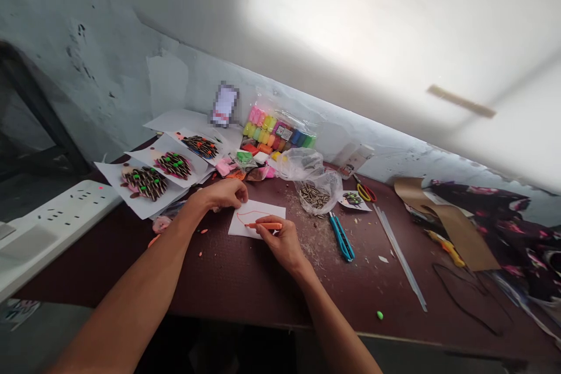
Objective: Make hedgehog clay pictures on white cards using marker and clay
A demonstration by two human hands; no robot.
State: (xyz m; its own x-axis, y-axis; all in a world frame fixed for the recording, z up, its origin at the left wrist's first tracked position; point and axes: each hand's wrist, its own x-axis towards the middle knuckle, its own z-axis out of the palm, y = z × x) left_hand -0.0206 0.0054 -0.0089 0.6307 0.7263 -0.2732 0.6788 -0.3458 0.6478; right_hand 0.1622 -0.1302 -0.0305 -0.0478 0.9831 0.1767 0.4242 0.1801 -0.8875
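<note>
A small sheet of white paper (274, 211) lies on the dark red table, with an orange curved outline drawn on it. My right hand (283, 243) is closed round an orange marker (272, 226), its tip on the paper at the lower left of the line. My left hand (228, 194) is curled at the paper's upper left corner, fingertips down against it. Beyond my left hand lie several sheets with seed-covered animal shapes (174, 165), dotted green and orange. Past the paper sits a plastic bag of striped seeds (313, 194).
A pack of coloured clay (280, 130) and a phone (225, 105) lean against the wall. Rightward lie a blue utility knife (342, 238), scissors (365, 191), clear glue sticks (401, 257), a yellow glue gun (446, 247) and brown cardboard (467, 236). A white power strip (56, 228) stands left.
</note>
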